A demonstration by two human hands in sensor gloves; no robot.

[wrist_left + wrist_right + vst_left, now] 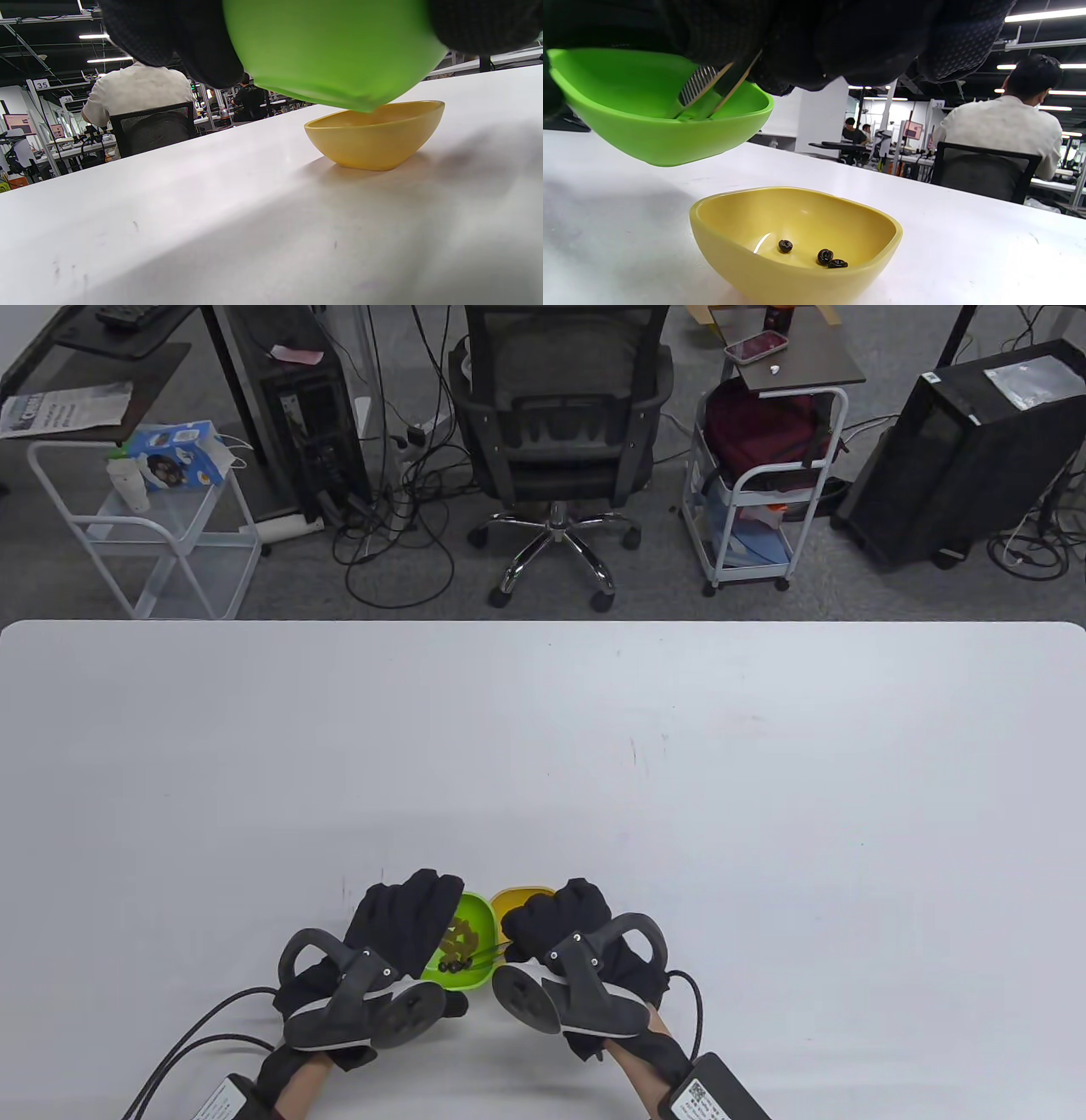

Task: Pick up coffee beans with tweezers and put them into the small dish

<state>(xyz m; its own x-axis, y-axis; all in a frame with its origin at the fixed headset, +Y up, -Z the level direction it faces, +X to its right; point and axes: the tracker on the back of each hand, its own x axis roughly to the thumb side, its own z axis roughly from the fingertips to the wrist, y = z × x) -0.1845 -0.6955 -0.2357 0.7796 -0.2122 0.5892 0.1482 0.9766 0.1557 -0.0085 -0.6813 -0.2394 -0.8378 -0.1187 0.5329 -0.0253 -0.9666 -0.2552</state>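
My left hand (399, 925) holds a green dish (462, 954) lifted off the table; it fills the top of the left wrist view (331, 51) and shows in the right wrist view (657, 110). Brown coffee beans (461, 937) lie in it. My right hand (564, 929) grips metal tweezers (706, 95) whose tips reach down into the green dish. A yellow dish (793, 250) stands on the white table just beyond, also in the table view (513, 899) and the left wrist view (375, 133). Three dark beans (825, 256) lie in it.
The white table (543, 746) stretches far and to both sides of the dishes. Beyond its far edge stand an office chair (556, 432), wire carts (759, 487) and computer towers (967, 449) on the floor.
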